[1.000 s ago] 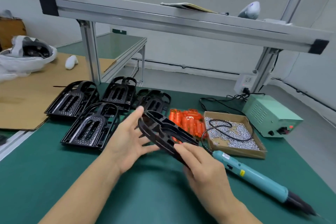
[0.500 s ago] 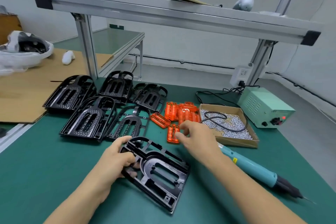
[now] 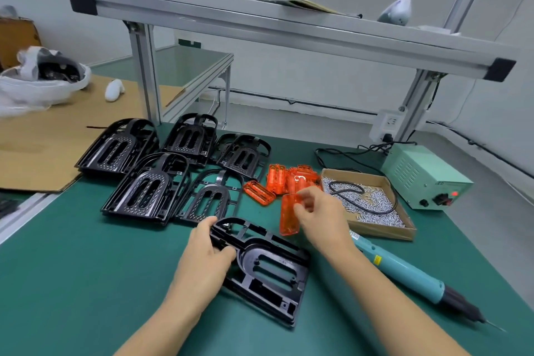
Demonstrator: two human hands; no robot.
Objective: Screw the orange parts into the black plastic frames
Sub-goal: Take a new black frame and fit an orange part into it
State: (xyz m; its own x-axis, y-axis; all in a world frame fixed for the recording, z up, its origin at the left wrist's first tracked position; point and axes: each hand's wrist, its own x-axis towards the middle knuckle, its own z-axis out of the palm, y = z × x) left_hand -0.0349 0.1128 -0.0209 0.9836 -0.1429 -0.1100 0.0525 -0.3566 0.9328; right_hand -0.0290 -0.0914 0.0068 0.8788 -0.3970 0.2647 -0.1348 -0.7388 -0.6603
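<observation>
Black plastic, the frame [image 3: 265,269] lies flat on the green mat [image 3: 72,283], and the left hand [image 3: 206,257] grips its near-left edge, thumb hooked over the rim. Just beyond the frame's far corner, the right hand [image 3: 320,217] pinches a translucent orange part [image 3: 289,215] between fingertips and thumb; the part hangs below and left of the fingers, apart from the frame. More orange parts [image 3: 289,179] are heaped behind. A teal electric screwdriver [image 3: 404,272] lies by the right forearm, beside a cardboard tray of screws [image 3: 372,205].
</observation>
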